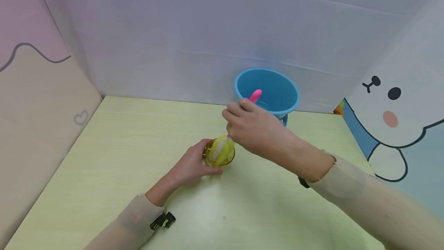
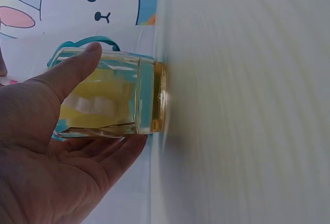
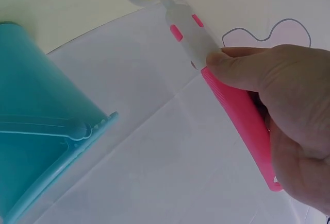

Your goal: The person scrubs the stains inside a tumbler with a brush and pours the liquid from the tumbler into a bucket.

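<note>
My left hand (image 1: 187,167) grips an amber glass cup (image 2: 146,98), thumb on one side and fingers on the other. The cup stands upright on the table (image 1: 138,126). My right hand (image 1: 254,126) holds a bottle brush by its pink handle (image 3: 240,118), whose end pokes out above the fist. The brush's yellow and white sponge head (image 1: 219,151) sits inside the cup. In the right wrist view, thumb and fingers close round the handle just behind its white neck (image 3: 188,33).
A blue bucket (image 1: 295,101) stands at the back of the table, beyond my right hand, its carrying handle (image 3: 46,126) hanging at the side. White cloth (image 1: 173,61) hangs behind it. Printed side panels (image 1: 412,126) border the table left and right.
</note>
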Demonstrator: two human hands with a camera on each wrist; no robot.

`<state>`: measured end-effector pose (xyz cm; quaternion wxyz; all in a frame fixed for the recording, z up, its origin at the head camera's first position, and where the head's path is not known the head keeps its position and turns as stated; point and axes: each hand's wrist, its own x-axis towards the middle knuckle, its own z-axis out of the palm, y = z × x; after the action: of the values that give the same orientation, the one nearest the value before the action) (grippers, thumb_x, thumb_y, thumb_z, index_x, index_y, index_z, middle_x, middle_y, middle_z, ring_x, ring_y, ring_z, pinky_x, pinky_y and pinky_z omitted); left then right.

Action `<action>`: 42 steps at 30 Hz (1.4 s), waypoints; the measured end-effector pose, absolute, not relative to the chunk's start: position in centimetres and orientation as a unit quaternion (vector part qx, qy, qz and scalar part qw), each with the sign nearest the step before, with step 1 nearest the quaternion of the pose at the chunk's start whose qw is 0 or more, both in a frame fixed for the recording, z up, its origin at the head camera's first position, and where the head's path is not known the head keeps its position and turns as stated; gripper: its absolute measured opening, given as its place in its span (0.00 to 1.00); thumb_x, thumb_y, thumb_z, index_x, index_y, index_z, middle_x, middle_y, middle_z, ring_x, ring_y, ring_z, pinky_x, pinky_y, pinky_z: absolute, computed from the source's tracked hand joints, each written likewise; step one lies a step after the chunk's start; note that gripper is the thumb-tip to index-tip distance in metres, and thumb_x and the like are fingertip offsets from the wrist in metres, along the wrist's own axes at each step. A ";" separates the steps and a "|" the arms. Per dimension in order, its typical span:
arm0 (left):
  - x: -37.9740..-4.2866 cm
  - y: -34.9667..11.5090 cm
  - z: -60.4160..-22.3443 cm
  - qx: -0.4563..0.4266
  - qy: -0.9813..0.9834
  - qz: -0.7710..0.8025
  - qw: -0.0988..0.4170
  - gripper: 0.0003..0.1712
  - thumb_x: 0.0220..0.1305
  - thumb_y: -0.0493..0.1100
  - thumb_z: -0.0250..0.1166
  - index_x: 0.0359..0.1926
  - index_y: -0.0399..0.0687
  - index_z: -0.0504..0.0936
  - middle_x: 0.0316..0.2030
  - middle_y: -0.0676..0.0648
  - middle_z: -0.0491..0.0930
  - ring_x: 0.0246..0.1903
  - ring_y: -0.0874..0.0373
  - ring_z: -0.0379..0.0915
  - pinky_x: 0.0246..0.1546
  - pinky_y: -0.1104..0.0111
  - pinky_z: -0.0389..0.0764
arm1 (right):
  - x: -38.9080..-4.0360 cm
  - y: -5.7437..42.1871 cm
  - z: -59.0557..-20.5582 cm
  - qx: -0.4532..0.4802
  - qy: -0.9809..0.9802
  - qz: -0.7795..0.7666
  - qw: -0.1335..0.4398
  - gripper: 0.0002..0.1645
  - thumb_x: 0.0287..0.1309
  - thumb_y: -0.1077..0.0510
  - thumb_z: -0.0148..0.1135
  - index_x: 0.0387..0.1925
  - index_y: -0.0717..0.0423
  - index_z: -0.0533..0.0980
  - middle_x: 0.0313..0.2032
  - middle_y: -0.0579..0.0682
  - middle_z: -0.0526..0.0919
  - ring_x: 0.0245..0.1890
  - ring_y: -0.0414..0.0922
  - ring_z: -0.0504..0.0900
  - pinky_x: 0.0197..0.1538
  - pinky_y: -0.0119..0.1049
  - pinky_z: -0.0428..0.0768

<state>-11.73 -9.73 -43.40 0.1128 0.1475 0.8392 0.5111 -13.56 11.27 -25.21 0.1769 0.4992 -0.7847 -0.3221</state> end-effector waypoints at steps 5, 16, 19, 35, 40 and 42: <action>-11.7 -9.7 -43.4 0.146 0.844 0.504 0.113 0.50 0.53 0.46 0.87 0.73 0.44 0.69 0.66 0.48 0.76 0.60 0.49 0.79 0.62 0.56 0.81 | -13.4 11.6 -24.8 0.492 -0.789 -0.328 0.166 0.29 0.43 0.40 0.88 0.44 0.50 0.90 0.43 0.54 0.81 0.49 0.51 0.73 0.52 0.45 0.72; -11.6 -9.7 -43.4 0.142 0.846 0.502 0.111 0.51 0.52 0.46 0.87 0.73 0.43 0.70 0.66 0.47 0.76 0.59 0.49 0.78 0.62 0.55 0.81 | -13.0 12.0 -24.0 0.500 -0.793 -0.310 0.159 0.25 0.47 0.42 0.86 0.43 0.50 0.90 0.43 0.53 0.80 0.50 0.51 0.73 0.51 0.43 0.71; -11.7 -9.7 -43.4 0.143 0.846 0.501 0.112 0.51 0.53 0.46 0.87 0.73 0.43 0.69 0.66 0.46 0.75 0.59 0.49 0.78 0.62 0.56 0.81 | -12.9 12.0 -23.9 0.501 -0.793 -0.311 0.152 0.27 0.44 0.41 0.88 0.44 0.49 0.90 0.44 0.53 0.80 0.51 0.51 0.73 0.51 0.44 0.72; -11.7 -9.7 -43.6 0.147 0.834 0.521 0.111 0.50 0.53 0.43 0.86 0.72 0.43 0.69 0.62 0.48 0.78 0.59 0.48 0.80 0.61 0.56 0.82 | -13.1 11.8 -24.1 0.515 -0.788 -0.291 0.170 0.24 0.47 0.43 0.87 0.43 0.50 0.89 0.43 0.52 0.80 0.49 0.51 0.73 0.52 0.44 0.72; -11.7 -9.7 -43.6 0.145 0.829 0.528 0.114 0.49 0.54 0.42 0.86 0.73 0.43 0.69 0.61 0.48 0.78 0.59 0.49 0.81 0.61 0.56 0.82 | -13.3 11.8 -24.3 0.515 -0.786 -0.287 0.185 0.21 0.49 0.46 0.86 0.41 0.51 0.89 0.41 0.52 0.78 0.46 0.50 0.72 0.50 0.43 0.71; -11.7 -9.7 -43.6 0.144 0.829 0.528 0.114 0.50 0.54 0.42 0.86 0.73 0.43 0.68 0.61 0.48 0.78 0.59 0.49 0.81 0.61 0.56 0.82 | -13.4 11.8 -24.4 0.514 -0.786 -0.287 0.189 0.20 0.50 0.46 0.86 0.41 0.51 0.89 0.41 0.52 0.78 0.46 0.50 0.73 0.50 0.43 0.71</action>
<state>-11.66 -9.66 -43.61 0.1142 0.1440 0.8294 0.5276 -13.44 11.81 -24.41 0.1890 0.5138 -0.7859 -0.2875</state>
